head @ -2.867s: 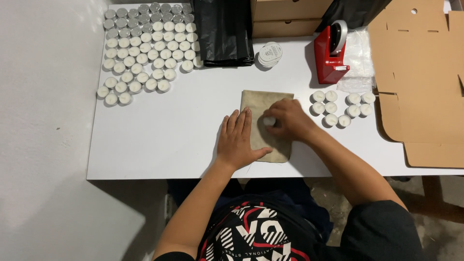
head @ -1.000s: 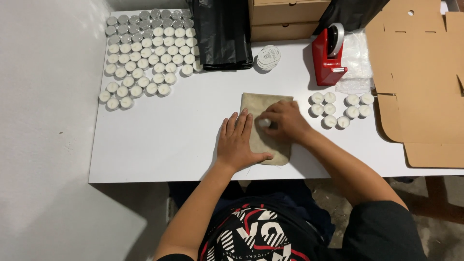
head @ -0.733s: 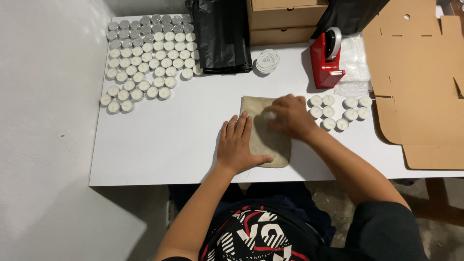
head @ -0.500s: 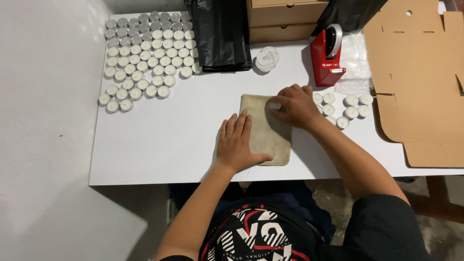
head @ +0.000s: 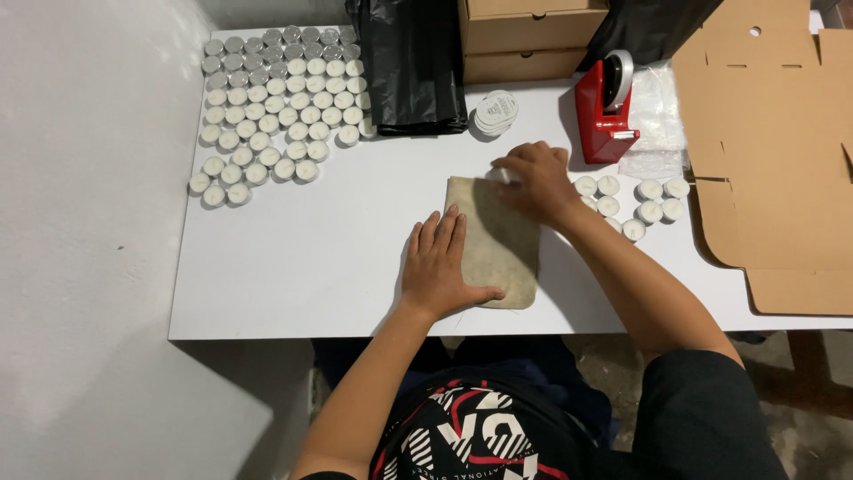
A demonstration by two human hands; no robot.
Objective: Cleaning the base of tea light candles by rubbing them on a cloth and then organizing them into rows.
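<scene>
A beige cloth pouch (head: 494,242) lies flat near the middle of the white worktop (head: 311,249), its long side running from twelve to six o'clock. The left hand (head: 437,264) rests open and flat, palm down, fingers spread and pointing toward twelve o'clock, pressing the pouch's left edge with the thumb laid across its lower part. The right hand (head: 536,180) sits at the pouch's top right corner, at about one o'clock from the left hand, fingers curled down onto the cloth around a small white round thing (head: 499,174) that is mostly hidden; whether it truly grips it cannot be told. Just beside the right hand, at three o'clock, a small cluster of white tealight candles (head: 633,200) stands on the worktop, the nearest ones almost touching the wrist. A much larger block of tealight candles in rows (head: 277,107) fills the corner at ten o'clock, well apart from both hands. At twelve o'clock of the pouch lie a black plastic bag (head: 414,67) and a small stack of round white stickers (head: 494,113), with flat cardboard boxes (head: 524,36) behind. A red tape dispenser (head: 606,111) stands at one o'clock, clear plastic bags (head: 656,120) beside it, and an unfolded cardboard sheet (head: 782,160) covers the three o'clock end.
</scene>
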